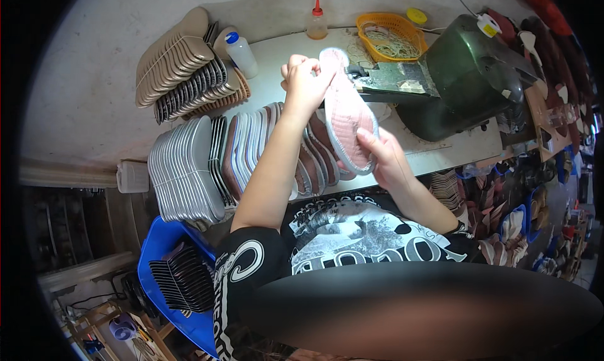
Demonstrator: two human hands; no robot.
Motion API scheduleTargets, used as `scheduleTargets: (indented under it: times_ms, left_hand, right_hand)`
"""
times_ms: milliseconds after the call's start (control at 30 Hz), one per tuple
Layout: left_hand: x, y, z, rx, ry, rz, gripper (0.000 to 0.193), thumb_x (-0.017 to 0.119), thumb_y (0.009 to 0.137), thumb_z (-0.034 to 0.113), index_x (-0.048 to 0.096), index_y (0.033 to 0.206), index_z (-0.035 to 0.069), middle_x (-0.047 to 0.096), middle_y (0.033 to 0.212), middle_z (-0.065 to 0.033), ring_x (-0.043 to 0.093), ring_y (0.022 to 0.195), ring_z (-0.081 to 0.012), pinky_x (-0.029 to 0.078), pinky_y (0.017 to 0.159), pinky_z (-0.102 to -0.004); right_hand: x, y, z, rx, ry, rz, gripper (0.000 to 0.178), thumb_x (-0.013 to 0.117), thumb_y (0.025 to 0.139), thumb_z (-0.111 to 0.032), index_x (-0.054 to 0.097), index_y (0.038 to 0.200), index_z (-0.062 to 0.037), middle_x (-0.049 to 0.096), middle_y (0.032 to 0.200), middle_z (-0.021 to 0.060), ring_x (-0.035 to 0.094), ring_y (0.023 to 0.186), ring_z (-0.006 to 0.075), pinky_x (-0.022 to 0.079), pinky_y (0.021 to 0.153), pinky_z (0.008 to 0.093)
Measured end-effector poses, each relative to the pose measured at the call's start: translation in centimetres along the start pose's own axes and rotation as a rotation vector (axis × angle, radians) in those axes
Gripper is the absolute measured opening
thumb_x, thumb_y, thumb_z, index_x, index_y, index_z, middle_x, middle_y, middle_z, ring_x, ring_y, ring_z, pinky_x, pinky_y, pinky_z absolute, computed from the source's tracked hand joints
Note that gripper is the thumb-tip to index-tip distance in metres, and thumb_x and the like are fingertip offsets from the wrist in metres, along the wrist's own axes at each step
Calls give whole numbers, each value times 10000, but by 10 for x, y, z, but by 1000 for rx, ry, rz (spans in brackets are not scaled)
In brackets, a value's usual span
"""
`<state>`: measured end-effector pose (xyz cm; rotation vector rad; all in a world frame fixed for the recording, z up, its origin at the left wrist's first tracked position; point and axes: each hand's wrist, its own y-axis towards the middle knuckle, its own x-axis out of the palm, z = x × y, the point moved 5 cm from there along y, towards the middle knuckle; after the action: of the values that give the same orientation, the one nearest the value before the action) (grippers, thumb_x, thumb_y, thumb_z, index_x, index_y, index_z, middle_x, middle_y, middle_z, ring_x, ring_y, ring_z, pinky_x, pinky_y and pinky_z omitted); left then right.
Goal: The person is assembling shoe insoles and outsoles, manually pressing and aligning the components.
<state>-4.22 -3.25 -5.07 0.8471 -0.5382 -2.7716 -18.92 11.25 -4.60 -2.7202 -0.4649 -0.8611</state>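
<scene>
A pink shoe insole (352, 125) with a pale fuzzy rim is held up over the white table, its narrow end pointing away from me. My right hand (385, 155) grips the wide near end, thumb on the pink face and the other fingers behind. At the narrow end my left hand (303, 87) is closed with its fingers curled, touching the left edge; whatever lies inside those fingers is hidden. Just right of the insole sits the head of a dark green sewing machine (465, 78).
Stacked insoles (189, 166) line the table's left side, with more tied bundles (176, 59) behind. A blue-capped bottle (242, 56), a red-tipped bottle (317, 24) and a yellow basket of threads (391, 37) stand at the back. A blue bin (154, 260) sits lower left.
</scene>
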Motion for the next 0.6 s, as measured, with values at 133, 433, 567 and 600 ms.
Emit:
scheduleTargets:
  times_ms: [133,433,567,600]
  left_hand:
    - [7,21,10,-129,225,-77,408,725,707,444,650,735,44,580,1046,-91,433,1075,-314,384,870,-421]
    - [-34,-37,-3,-238,-655,-119,317,577,920,287,614,859,-22,566,895,-91,530,860,-183,406,818,-285]
    - [-72,-71,-24,-226,-564,-86,282,483,983,210,558,1014,-60,557,898,-84,537,860,-162,407,799,-258]
    - [-82,-75,-35,-229,-427,-93,294,520,958,228,555,1069,-42,572,971,-106,547,934,-211,407,866,-303]
  right_hand:
    - [-17,24,-15,-5,5,20,353,537,938,-187,510,1171,77,649,993,157,682,786,230,592,708,351]
    - [17,-2,5,-69,-602,-121,275,604,924,-208,599,1074,22,610,861,-8,533,789,47,454,699,226]
    - [16,-6,23,12,-684,-213,276,601,925,-197,594,1070,38,611,874,1,527,793,49,451,698,231]
    - [19,-5,21,-32,-672,-169,267,600,925,-192,599,1068,34,614,874,7,529,797,50,453,701,232]
